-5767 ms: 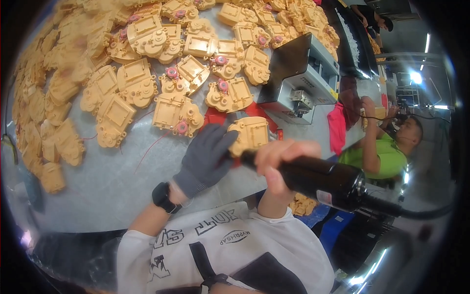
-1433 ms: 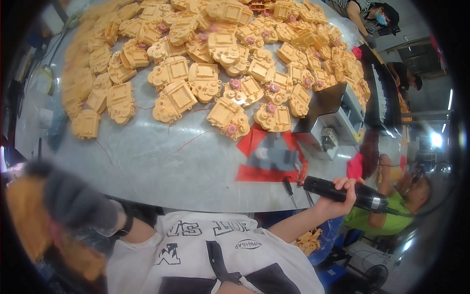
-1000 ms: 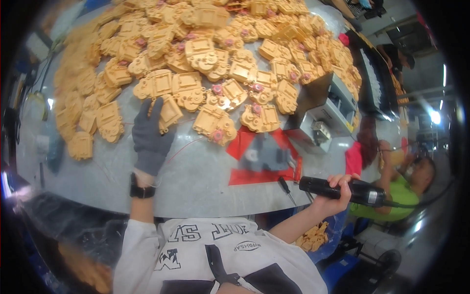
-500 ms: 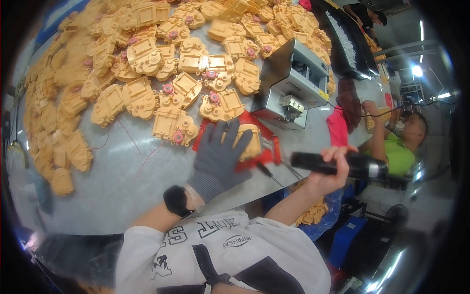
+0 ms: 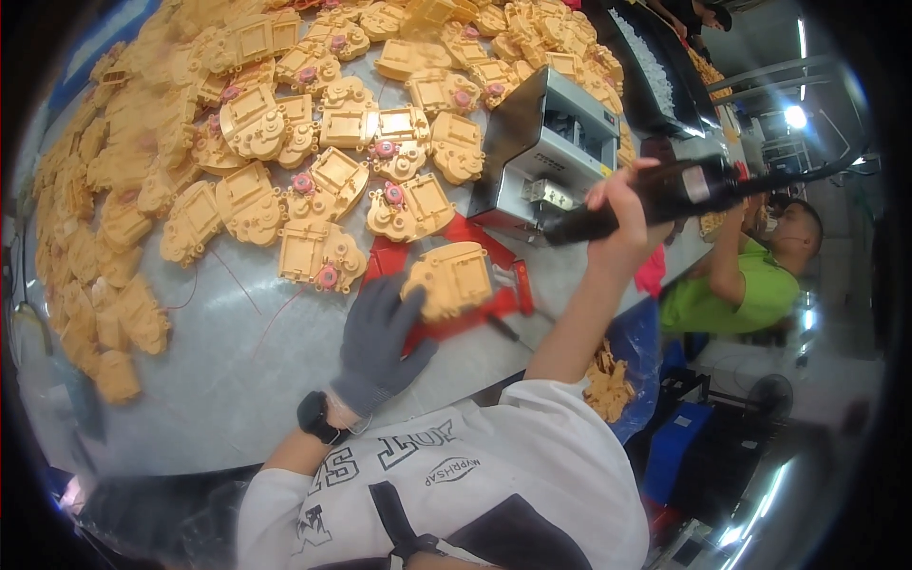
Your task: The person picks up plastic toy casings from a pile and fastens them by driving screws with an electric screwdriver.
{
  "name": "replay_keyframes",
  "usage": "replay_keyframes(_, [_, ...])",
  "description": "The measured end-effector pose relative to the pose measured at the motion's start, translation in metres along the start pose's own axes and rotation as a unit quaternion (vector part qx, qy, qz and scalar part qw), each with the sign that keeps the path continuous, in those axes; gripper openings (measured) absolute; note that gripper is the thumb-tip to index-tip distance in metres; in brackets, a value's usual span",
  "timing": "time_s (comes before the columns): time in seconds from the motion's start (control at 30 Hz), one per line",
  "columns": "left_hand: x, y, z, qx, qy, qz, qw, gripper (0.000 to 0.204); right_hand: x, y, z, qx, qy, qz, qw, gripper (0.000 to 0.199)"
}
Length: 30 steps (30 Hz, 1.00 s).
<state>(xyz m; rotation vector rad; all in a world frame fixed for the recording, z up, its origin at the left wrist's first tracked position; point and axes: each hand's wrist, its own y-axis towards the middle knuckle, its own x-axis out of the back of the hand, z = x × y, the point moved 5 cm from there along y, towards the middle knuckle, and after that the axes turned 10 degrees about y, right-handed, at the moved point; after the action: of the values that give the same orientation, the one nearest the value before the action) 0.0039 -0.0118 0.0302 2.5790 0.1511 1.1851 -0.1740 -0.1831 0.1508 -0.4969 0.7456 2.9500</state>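
Note:
My left hand (image 5: 380, 332), in a grey knit glove, lies with its fingers stretched out. Its fingertips reach the left edge of a yellow plastic housing (image 5: 448, 281), and I cannot tell if they press on it. The housing sits on a red fixture (image 5: 465, 318) on the grey table. My bare right hand (image 5: 623, 211) is wrapped round a black electric screwdriver (image 5: 670, 190), raised to the right of the housing. Its cable end points right, its front end left, close before a grey metal machine (image 5: 560, 152). The screwdriver's tip is not distinct.
Many similar yellow housings (image 5: 252, 204) cover the table's far and left parts, some with pink round pieces. A dark-handled hand tool (image 5: 503, 328) lies beside the fixture. A blue-lined container (image 5: 636, 356) with yellow parts stands below the table's right edge. A co-worker in green (image 5: 736, 285) is at the right.
My right hand has lifted the electric screwdriver up and away. My left hand has drawn back toward me and left, uncovering the housing. The whole view has shifted slightly.

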Motion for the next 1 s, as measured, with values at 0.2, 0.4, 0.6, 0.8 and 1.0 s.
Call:
replay_keyframes(0.2, [-0.003,0.002,0.002,-0.006,-0.023,0.005,1.0,0.06,-0.024,-0.063,0.041,-0.011,0.073,0.145,0.987,0.04])
replay_keyframes(0.4, [-0.003,0.001,0.004,-0.008,-0.021,0.008,1.0,0.066,-0.03,-0.083,0.031,-0.041,0.075,0.138,0.987,0.04])
replay_keyframes(0.6, [-0.002,-0.001,0.006,-0.013,-0.02,0.002,1.0,0.066,-0.034,-0.084,0.02,-0.055,0.049,0.143,0.987,0.036])
replay_keyframes(0.8, [-0.001,-0.001,0.006,-0.016,-0.021,0.003,1.0,0.065,-0.031,-0.084,0.01,-0.056,0.082,0.142,0.985,0.039])
replay_keyframes(1.0, [-0.002,-0.001,0.006,-0.015,-0.017,0.01,1.0,0.064,-0.032,-0.085,0.007,-0.062,0.078,0.158,0.982,0.036])
